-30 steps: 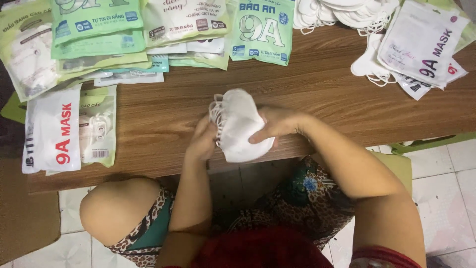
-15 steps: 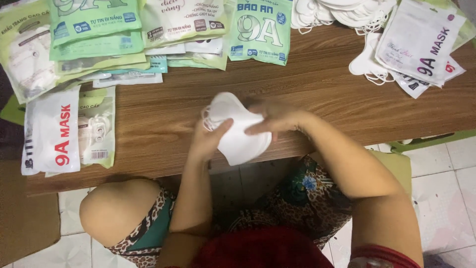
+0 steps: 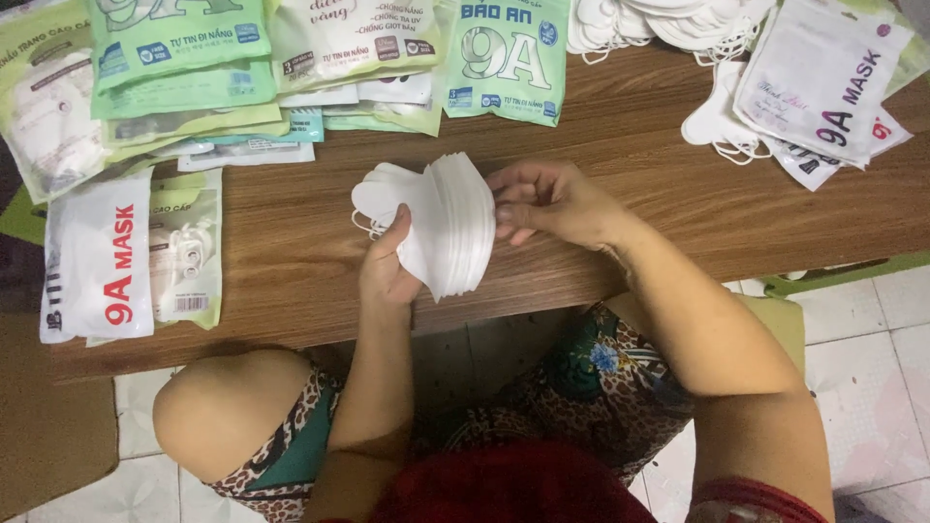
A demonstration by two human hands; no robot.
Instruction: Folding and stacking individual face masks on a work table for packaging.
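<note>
Squaring up a stack of white face masks [image 3: 441, 228] over the desk's [image 3: 601, 160] near edge, about mid-width. Left hand [image 3: 387, 271] wrapped around stack from below, closed on it; right hand [image 3: 542, 201] with fingertips pressed on stack's edge, loosely curled, not clamped. Green pouches [image 3: 499, 58] along far edge, white pouch [image 3: 97, 257] at left edge, loose masks [image 3: 668, 24] at far right corner. Likely aligning step; next probably needs edges flush, firm pinch.
</note>
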